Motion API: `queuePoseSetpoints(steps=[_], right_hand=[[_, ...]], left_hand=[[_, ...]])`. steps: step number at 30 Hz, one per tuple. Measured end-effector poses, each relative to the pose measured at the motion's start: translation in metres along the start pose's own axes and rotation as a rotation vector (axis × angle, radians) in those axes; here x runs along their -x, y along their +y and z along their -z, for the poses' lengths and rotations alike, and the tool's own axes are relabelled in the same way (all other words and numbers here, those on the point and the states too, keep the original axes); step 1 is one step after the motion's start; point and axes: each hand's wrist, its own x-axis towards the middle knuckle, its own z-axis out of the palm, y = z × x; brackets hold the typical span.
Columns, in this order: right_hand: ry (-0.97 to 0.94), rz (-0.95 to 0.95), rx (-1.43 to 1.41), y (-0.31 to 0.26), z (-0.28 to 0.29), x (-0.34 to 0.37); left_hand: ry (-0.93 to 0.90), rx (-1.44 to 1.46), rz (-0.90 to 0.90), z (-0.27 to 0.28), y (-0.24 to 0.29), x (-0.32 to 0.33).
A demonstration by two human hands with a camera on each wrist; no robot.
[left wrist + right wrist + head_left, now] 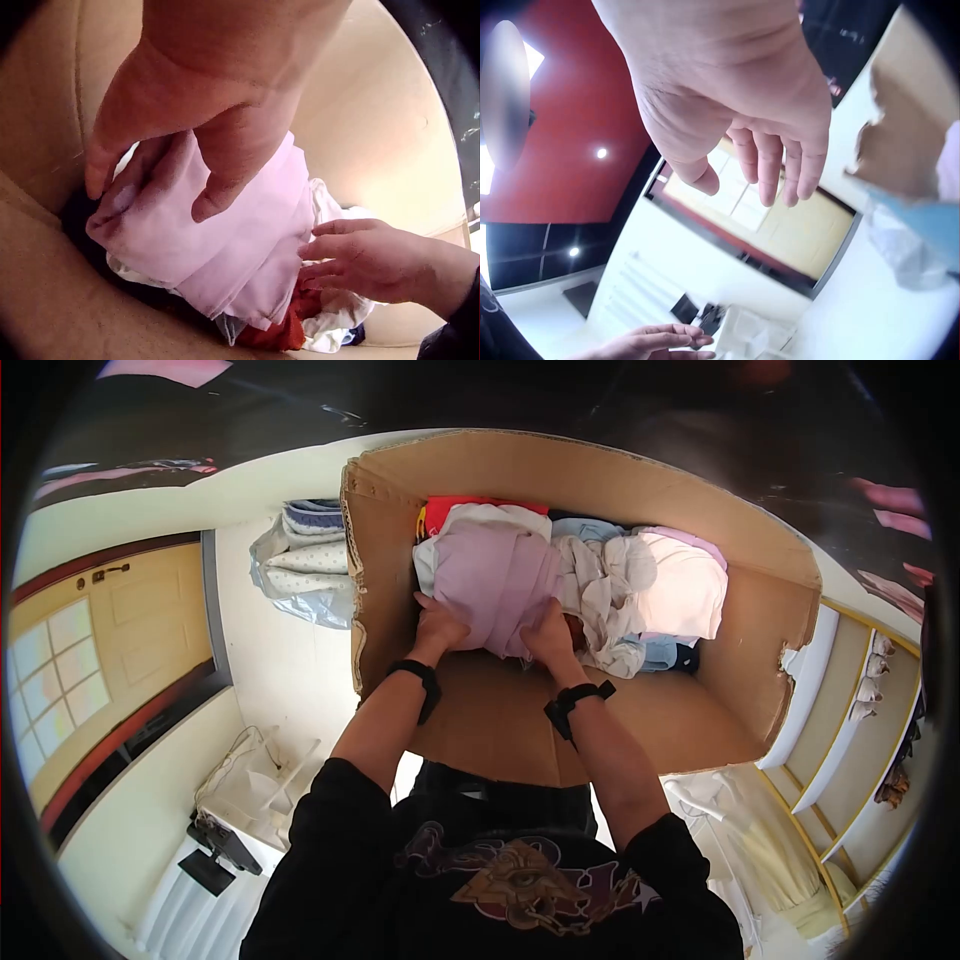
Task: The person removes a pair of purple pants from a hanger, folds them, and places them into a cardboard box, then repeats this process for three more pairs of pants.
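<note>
A folded lilac garment [500,585] lies on the left part of the clothes in a large cardboard box [620,475]. My left hand [440,628] is at its near left corner; in the left wrist view the thumb and fingers of that left hand [202,112] point down, spread apart over the lilac cloth [240,247]. At the near right edge is my right hand [548,638], its fingers extended against the cloth. The right wrist view shows the right hand [735,97] with loose, nearly straight fingers and nothing in them.
Beside the lilac garment lie a crumpled white garment [600,570] and a pale pink folded one [690,575]. Red fabric [289,322] shows underneath. Left of the box is a clear plastic bag of folded textiles [305,570]. Shelves with shoes [870,680] stand at right.
</note>
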Motion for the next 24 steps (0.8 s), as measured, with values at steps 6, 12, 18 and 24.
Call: queuePoseSetpoints(steps=[6, 12, 18, 24], right_hand=[[0.045, 0.160, 0.005, -0.020, 0.046, 0.030], [-0.140, 0.235, -0.321, -0.070, 0.159, 0.115], [-0.257, 0.633, -0.411, -0.079, 0.198, 0.188], [-0.691, 0.751, -0.259, -0.109, 0.154, 0.246]], left_hand=[[0.140, -0.101, 0.006, 0.017, 0.022, 0.016], [0.130, 0.037, -0.413, 0.093, 0.038, 0.131], [0.670, 0.535, -0.870, 0.048, -0.075, 0.285], [0.807, 0.889, -0.391, -0.090, -0.198, 0.406]])
